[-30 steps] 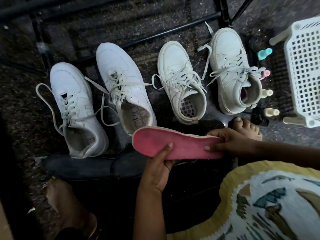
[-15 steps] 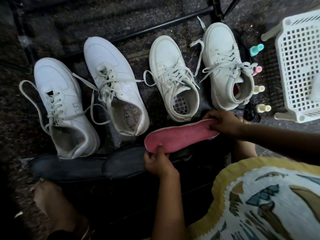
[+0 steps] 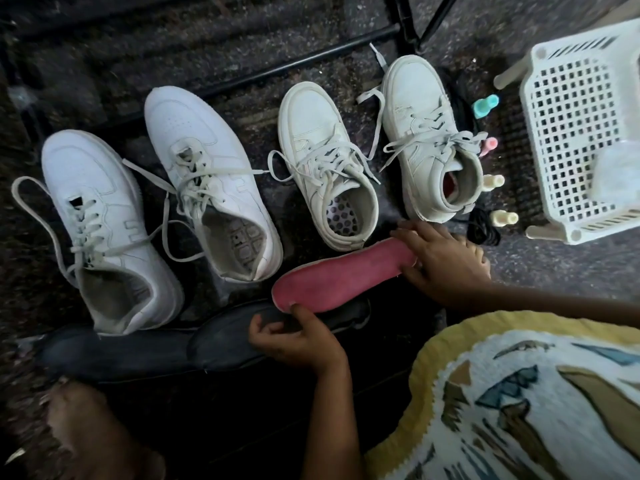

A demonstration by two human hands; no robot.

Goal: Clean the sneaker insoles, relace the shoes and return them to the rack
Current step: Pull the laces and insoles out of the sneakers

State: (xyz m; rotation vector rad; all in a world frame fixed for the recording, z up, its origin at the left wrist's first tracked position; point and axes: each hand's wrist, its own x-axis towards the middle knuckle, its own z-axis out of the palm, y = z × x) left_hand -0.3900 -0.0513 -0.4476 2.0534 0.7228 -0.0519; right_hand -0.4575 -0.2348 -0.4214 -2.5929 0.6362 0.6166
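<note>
Between left hand (image 3: 304, 337) and right hand (image 3: 441, 261), pink insole (image 3: 341, 275).

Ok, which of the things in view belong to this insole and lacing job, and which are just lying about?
In the job: pink insole, held by left hand and right hand; four white sneakers; dark insoles on the floor; black rack bars.
Lying about: white basket; small coloured pieces beside it; patterned cloth.

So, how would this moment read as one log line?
left hand: pinches pink insole | right hand: holds its other end | rightmost sneaker: red insole inside
</note>
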